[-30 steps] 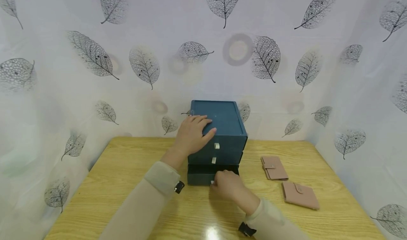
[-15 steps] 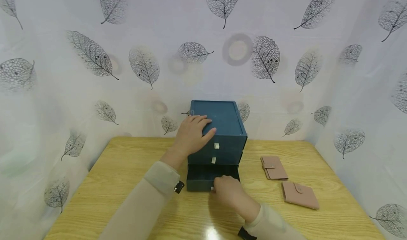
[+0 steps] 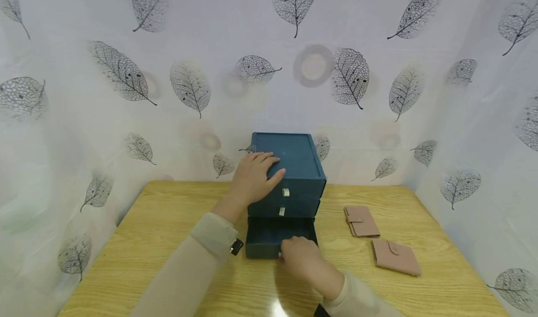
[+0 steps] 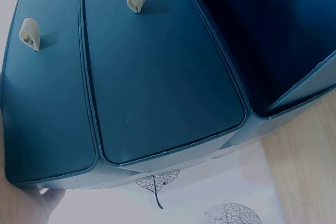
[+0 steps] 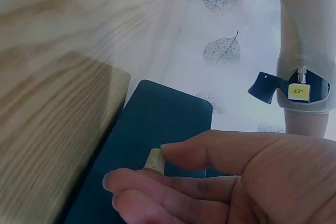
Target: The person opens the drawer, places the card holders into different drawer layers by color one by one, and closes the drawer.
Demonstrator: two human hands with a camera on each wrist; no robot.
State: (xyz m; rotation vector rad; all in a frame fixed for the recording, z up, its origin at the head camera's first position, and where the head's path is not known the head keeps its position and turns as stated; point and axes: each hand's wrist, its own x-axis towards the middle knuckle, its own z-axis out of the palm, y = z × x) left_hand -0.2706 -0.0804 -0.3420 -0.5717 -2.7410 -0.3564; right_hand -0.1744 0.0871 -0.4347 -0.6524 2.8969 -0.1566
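A dark blue three-drawer storage box stands at the middle of the table. My left hand rests on its top left edge, fingers relaxed and thumb spread. The bottom drawer is pulled out, showing its dark inside. At its front, my right hand pinches the small cream pull tab between thumb and curled fingers. In the left wrist view the upper drawer and the middle drawer are closed, each with a cream loop tab.
Two pink snap wallets lie to the right on the wooden table: one wallet farther back, the other wallet nearer. Behind and beside the table hangs a white curtain printed with leaves.
The bottom drawer has slid farther out toward me, drawn by my right hand on its tab. My left hand has stayed on the box top; the wallets have not moved.
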